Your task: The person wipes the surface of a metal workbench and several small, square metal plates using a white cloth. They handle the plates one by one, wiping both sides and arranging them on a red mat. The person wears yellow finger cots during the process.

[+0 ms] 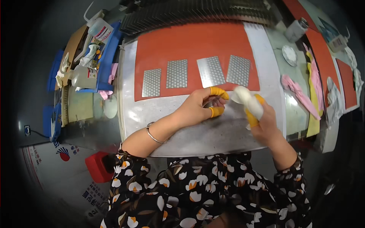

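My right hand [265,123], with yellow finger cots on its fingertips, is closed around a bunched white cloth [249,102]. The cloth sticks up past the fingers toward the mat. To its left, my left hand [201,104] is curved, with yellow cots on the thumb and fingers. Thumb and forefinger stand apart, and I see nothing held between them. Both hands are over the near edge of the work surface. Beyond them, several perforated metal plates lie on an orange mat [190,41]; the nearest to the hands are a part-shiny plate [211,72] and a tilted plate [238,71].
A dark rack of upright fins [197,15] spans the back. On the left, a blue tray [108,57] holds squeeze bottles. At right stand a bottle [296,29] and a small white dish [289,56], with pink cloth [300,95] nearer. A red container [99,167] is below left.
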{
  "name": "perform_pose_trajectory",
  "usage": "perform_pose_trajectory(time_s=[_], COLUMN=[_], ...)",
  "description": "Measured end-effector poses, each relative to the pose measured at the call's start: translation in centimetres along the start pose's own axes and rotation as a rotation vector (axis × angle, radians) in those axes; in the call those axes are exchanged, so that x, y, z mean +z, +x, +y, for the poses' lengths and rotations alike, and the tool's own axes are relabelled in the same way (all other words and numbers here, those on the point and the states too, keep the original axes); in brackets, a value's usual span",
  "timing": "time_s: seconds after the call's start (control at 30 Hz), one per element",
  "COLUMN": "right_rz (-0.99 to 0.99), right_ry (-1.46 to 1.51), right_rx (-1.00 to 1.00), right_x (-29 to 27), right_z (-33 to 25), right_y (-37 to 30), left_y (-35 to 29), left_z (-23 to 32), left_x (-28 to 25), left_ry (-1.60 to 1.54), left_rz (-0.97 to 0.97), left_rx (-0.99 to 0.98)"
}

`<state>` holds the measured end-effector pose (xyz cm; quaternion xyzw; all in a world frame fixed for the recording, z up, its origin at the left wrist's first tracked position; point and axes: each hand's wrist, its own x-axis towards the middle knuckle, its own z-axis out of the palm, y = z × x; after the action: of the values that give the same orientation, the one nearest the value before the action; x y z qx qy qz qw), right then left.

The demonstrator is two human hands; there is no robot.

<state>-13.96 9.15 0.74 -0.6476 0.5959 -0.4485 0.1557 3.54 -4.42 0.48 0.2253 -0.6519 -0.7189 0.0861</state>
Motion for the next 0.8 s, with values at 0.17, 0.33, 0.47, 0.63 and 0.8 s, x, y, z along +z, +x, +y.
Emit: perform_pose_trajectory(time_s=[0.17, 0.33, 0.47, 0.63, 0.8], right_rz=[-0.129, -0.234, -0.225, -0.359, -0.135], right_ry=[-0.25, -0.356, -0.395, -0.471, -0.362], right_rx=[-0.153, -0.346, -0.308, -0.032, -0.277], right_x=[2.5, 3.0, 2.3, -0.2, -0.3], right_z=[-1.6, -5.0, -5.7, -2.5, -5.0], right_y=[1.1, 1.2, 0.7, -0.7, 1.9], left_y=[-1.1, -2.4, -3.8, -4.7, -4.5], left_z=[0.0, -0.4, 0.2, 0.9, 0.8], left_x=[1.2, 1.3, 1.4, 0.4, 0.7], left_ry=[0.104, 0.191, 0.085, -0.263, -0.383], left_rz=[0.108, 0.057, 0.044, -0.163, -0.166], left_rx=[0.172, 0.17, 0.222, 0.287, 0.18])
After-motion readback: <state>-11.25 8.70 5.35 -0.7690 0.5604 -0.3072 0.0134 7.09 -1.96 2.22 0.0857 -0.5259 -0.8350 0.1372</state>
